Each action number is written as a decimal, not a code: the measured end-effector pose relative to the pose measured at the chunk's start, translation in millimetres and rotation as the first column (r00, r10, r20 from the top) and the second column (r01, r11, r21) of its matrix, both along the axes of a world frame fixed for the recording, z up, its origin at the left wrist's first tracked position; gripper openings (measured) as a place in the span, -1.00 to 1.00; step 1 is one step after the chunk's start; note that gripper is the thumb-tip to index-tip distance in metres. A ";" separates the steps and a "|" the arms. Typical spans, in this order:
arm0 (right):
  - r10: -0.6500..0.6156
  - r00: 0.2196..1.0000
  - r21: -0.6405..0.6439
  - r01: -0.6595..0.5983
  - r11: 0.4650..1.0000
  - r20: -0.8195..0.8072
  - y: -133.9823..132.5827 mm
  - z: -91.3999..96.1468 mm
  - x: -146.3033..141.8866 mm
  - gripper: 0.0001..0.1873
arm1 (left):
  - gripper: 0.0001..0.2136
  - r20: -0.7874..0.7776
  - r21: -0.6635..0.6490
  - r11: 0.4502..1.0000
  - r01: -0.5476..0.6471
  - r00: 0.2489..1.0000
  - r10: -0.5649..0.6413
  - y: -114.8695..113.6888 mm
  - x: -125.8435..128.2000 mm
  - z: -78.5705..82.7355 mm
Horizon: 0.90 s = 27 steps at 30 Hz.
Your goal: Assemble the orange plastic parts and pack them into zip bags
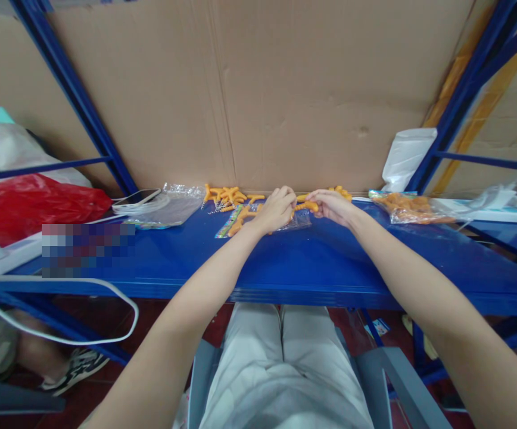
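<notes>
My right hand (pixel 335 206) pinches an orange plastic piece (pixel 307 206) between thumb and fingertips, just above the blue table. Close on its left, my left hand (pixel 276 210) is closed with its fingers curled down; what they grip is hidden behind the hand. Beneath that hand lies a clear plastic bag (pixel 301 221), and orange parts (pixel 239 218) with a colourful printed card show at its left side. Against the cardboard, a heap of orange branching pieces (pixel 227 195) sits behind my left hand. More orange pieces (pixel 342 192) lie behind my right hand.
A filled bag of orange pieces (pixel 404 208) lies at the right, beside a white power strip (pixel 500 211). Flat clear bags (pixel 173 205), a white cable (pixel 136 205) and a red plastic bag (pixel 39 202) are at the left. A cardboard wall (pixel 285 101) stands behind.
</notes>
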State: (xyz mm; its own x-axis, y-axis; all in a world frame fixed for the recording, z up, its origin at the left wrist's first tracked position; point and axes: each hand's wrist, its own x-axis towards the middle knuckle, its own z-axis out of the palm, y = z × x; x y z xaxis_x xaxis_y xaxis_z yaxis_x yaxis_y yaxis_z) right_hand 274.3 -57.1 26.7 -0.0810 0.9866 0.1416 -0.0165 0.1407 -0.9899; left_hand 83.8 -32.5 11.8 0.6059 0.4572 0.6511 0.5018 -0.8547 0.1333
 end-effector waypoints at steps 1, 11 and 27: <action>0.013 1.000 -0.010 -0.013 1.000 -0.013 -0.2 -1.9 -1.5 -0.90 | -0.81 0.009 0.003 1.000 0.000 1.000 0.000 0.1 -0.2 -0.3; 0.183 0.981 -0.034 -0.181 0.983 0.070 -5.5 -16.9 -24.1 -0.80 | -0.83 0.067 0.038 0.997 -0.073 0.995 0.070 -7.0 7.8 -9.5; 0.107 0.972 0.014 -0.112 0.994 0.207 -1.4 -29.5 -50.6 -0.69 | -0.81 0.157 0.021 0.997 -0.080 0.985 0.076 -11.8 15.1 -12.3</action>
State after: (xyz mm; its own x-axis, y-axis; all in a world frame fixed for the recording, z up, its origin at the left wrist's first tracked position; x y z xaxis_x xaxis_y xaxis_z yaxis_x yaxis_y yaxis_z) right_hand 223.7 -58.5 -2.8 -0.2184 0.9665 0.1351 0.1705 0.1741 -0.9699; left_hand 98.9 -44.4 -0.5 0.4590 0.4798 0.7477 0.5422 -0.8180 0.1921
